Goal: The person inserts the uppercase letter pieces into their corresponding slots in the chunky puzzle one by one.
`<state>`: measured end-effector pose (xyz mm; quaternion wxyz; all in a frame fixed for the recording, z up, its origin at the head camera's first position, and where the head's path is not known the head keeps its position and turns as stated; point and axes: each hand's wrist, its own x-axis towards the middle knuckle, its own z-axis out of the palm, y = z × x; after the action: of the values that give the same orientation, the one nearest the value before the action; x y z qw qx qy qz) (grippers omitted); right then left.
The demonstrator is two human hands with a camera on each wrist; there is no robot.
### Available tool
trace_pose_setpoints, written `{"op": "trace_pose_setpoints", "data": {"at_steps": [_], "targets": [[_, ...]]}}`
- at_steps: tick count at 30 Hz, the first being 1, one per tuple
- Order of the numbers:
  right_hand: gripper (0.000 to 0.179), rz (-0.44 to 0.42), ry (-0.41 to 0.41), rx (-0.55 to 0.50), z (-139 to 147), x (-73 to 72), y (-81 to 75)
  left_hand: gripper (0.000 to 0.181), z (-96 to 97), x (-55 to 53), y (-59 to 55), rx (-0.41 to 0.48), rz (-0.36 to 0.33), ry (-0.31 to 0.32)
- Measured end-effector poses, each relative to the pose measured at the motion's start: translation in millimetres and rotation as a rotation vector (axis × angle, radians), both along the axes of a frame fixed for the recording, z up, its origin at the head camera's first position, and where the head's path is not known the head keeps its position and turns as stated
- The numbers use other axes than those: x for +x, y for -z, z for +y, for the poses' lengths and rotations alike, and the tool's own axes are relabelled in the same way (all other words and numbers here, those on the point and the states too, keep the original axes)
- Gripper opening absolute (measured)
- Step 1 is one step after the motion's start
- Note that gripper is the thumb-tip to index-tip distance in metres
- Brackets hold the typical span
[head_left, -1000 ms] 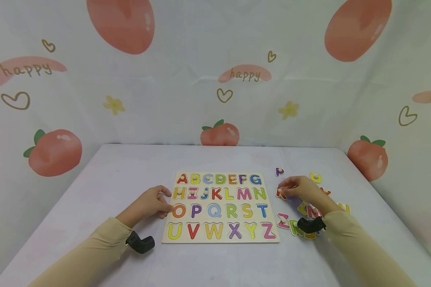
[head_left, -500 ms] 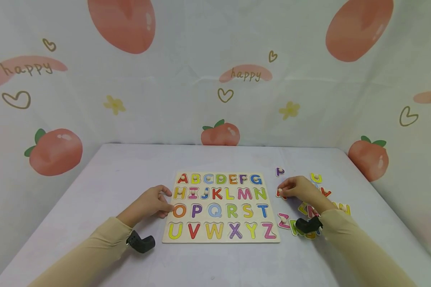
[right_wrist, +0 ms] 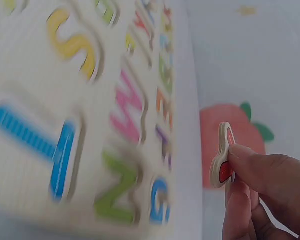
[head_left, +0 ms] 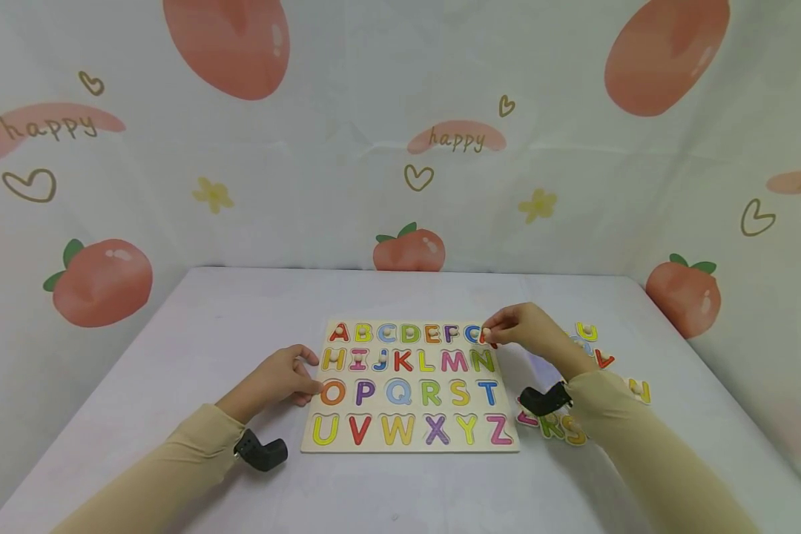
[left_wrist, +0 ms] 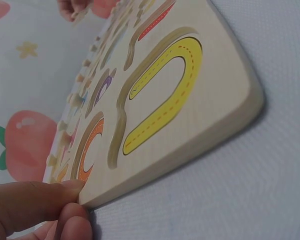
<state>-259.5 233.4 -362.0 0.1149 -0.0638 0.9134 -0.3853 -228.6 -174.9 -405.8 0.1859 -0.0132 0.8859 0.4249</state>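
A wooden alphabet puzzle board (head_left: 410,408) lies flat on the table. My left hand (head_left: 283,378) grips its left edge beside the orange O; in the left wrist view the thumb (left_wrist: 65,190) lies on top and a finger curls against the side. My right hand (head_left: 530,331) pinches a red letter K piece (right_wrist: 223,156) between thumb and fingers, raised over the board's upper right corner by the blue G (head_left: 475,334). Knobbed letters fill the top row and the start of the second, through J (head_left: 380,360). The red K recess (head_left: 403,361) shows no knob.
Loose letter pieces lie right of the board, partly under my right forearm: a yellow U (head_left: 586,331), a red V (head_left: 604,359), a green R (head_left: 551,426) and several others. A patterned cloth (head_left: 307,208) hangs behind the table.
My right hand has lifted the red K piece from the pile's left side and moved left and away from me, to the board's upper right corner. My left hand stays put.
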Motion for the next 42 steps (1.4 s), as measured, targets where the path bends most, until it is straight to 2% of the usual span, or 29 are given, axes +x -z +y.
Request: {"op": "trace_pose_setpoints", "data": {"at_steps": [8,14,18,23,27,42], "targets": [[0.015,0.03,-0.105,-0.088,-59,-4.5,-3.1,0.048,0.3,1.3,-0.8,0.009,0.002,0.004],[0.011,-0.03,-0.097,-0.086,-100,-5.8,5.3,0.048,-0.1,0.6,0.0,0.008,0.005,0.002],[0.009,-0.041,-0.085,-0.041,-118,-6.4,14.2,0.048,-0.2,-0.2,0.4,0.025,0.004,0.005],[0.006,-0.052,-0.089,0.016,-127,-9.3,27.7,0.048,-0.4,-0.1,0.4,0.031,0.005,0.01],[0.004,-0.073,-0.093,0.014,-130,-11.3,34.0,0.048,-0.7,-0.1,0.0,0.031,0.007,0.01],[0.004,-0.09,-0.113,0.044,-136,-8.1,28.3,0.049,-0.1,0.0,-0.7,0.021,0.003,-0.001]]}}
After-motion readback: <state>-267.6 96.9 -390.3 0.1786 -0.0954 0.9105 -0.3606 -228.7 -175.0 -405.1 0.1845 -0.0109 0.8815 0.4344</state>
